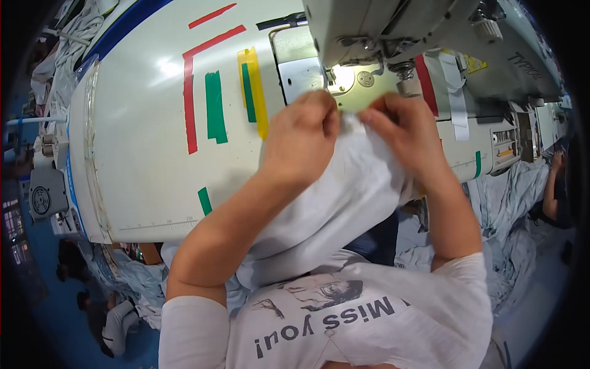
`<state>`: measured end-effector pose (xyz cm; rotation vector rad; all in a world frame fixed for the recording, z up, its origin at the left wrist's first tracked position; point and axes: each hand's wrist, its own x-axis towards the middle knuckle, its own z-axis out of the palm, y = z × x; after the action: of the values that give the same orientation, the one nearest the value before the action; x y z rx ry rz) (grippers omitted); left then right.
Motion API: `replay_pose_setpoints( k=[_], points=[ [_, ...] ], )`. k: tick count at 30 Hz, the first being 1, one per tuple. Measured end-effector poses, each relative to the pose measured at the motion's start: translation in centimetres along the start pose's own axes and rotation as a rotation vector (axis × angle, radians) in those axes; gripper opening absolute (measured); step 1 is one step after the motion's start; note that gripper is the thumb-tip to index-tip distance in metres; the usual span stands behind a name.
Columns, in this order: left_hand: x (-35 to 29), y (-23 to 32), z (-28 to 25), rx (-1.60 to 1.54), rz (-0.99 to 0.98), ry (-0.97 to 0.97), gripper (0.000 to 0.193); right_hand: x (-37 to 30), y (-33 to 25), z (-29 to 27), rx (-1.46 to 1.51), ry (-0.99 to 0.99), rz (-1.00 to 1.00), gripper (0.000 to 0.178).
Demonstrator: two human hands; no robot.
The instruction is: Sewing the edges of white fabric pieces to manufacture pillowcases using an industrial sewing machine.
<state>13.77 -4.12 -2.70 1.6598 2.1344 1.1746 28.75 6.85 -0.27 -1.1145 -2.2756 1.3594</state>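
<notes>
A person in a white shirt (424, 326) with dark print on the front sits at a white table (141, 166). Both bare arms reach up to a gray sewing machine (381, 27). A white cloth (350, 178) hangs in soft folds between the arms, with its top edge right in front of the machine's shiny metal plate (364, 97). The rest of it slopes over the table's near edge toward the person's lap. The left hand (301, 138) is on the left side of the cloth's top edge. Its fingers are bent in and pressed together, but their tips are hidden, so one cannot tell what they pinch. The right hand (410, 132) is on the other side, a bit blurry. Its thumb and first finger pinch the top edge of the cloth, and its other fingers curl behind them. A small light glows on the plate, just past the hands. A metal spring (402, 69) is above the right hand. To the left of the hands, the table has strips of red tape (190, 111), green tape (215, 111) and yellow tape (260, 111) stuck on it. A white paper strip (459, 114) hangs at the right. A big pile of pale cloth (491, 215) lies low on the right. Far to the left, a gray box (44, 195) with a round grille is beside the table, and another person (117, 326) is lower down, by the blue floor (144, 344).
</notes>
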Motion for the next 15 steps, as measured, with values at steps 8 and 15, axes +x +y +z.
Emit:
replay_pose_setpoints(
  k=[8, 15],
  points=[
    [4.0, -2.0, 1.3, 0.171, 0.056, 0.059, 0.008, 6.5, 4.6, -0.1, -0.667, 0.199, -0.410, 0.027],
    [5.2, -1.7, 0.8, 0.226, -0.090, -0.076, 0.009, 7.0, 2.8, -0.4, -0.634, 0.098, -0.158, 0.018]
  ],
)
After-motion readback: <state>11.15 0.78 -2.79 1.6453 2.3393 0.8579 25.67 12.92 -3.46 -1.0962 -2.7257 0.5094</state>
